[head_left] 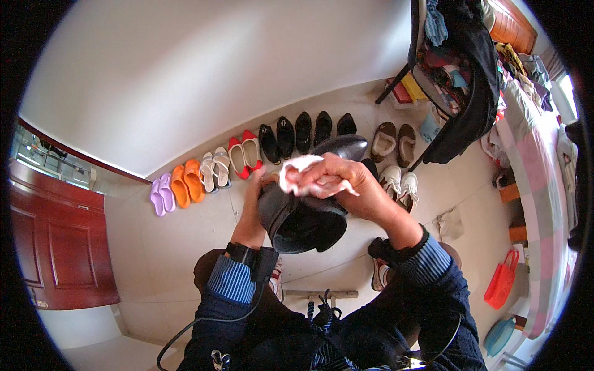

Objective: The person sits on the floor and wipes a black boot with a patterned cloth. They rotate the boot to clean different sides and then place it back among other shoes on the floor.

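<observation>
Directions are read from the black boot [300, 213], taken as the centre of the dial, with 12 o'clock at the top of the view. The boot is held clear of the tiled floor [136, 272], in front of the seated wearer. Its wide opening faces 6 o'clock and its glossy toe shows beyond the knuckles toward 1 o'clock.

The left hand [260, 181] grips the boot from its 10 o'clock side; part of that grip is hidden. The right hand [337, 175], reaching in from 4 o'clock, is closed on a crumpled pale pink cloth [301, 162], which lies against the upper part of the boot. The fingers and cloth are slightly blurred.

A row of footwear stands along the wall [247, 62]. In order, it comprises lilac slippers [162, 195] near 9 o'clock, orange slippers [187, 183], white sandals [215, 169] at 10, red-and-beige flats [244, 153] at 11, and black shoes [284, 137] from 11 round to 1. Brown lined shoes [383, 142] stand at 2 o'clock, with white lace-up shoes [406, 188] just below them. A red bag [502, 279] is at 4 o'clock; a dark red door [68, 241] is at 9.
</observation>
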{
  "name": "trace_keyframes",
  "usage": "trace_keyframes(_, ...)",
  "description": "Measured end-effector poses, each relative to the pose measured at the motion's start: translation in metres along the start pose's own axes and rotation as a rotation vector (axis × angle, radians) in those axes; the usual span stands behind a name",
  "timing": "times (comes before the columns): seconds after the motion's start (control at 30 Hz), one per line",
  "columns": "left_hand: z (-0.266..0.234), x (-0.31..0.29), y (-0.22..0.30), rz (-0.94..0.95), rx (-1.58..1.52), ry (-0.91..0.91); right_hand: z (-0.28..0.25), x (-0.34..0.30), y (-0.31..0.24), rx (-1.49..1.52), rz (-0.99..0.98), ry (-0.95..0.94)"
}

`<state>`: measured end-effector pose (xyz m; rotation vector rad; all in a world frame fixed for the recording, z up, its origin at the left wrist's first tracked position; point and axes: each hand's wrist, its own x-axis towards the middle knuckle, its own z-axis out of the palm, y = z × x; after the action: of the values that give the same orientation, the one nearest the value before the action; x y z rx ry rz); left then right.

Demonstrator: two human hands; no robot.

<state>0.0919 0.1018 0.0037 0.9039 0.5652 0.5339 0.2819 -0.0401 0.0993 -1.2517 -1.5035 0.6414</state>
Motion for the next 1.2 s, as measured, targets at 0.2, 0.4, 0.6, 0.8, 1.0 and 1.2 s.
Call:
trace_keyframes(0.2, -0.025, 0.005, -0.006, -0.042, 0.068, -0.081, -0.045, -0.016, 0.000, 0.718, 0.287, -0.174)
trace_keyframes(0.4, -0.012, -0.016, 0.001, 0.091, 0.386, -0.118, -0.040, 0.005, 0.043, 0.272, 0.398, 0.466)
trace_keyframes(0.6, 0.011, -0.010, 0.004, 0.015, 0.043, 0.089, -0.012, -0.006, 0.006, 0.627, 0.287, -0.142)
trace_keyframes(0.8, 0.001, -0.016, 0.006, 0.089, 0.225, 0.127, -0.055, -0.008, 0.017, 0.545, 0.197, 0.194)
trace_keyframes(1.0, -0.012, -0.011, -0.010, 0.059, 0.127, 0.005, -0.031, 0.000, 0.053, -0.276, 0.098, 0.490)
trace_keyframes(1.2, -0.023, -0.005, -0.021, 0.252, 0.343, -0.176, 0.004, -0.002, 0.017, 0.538, 0.191, 0.024)
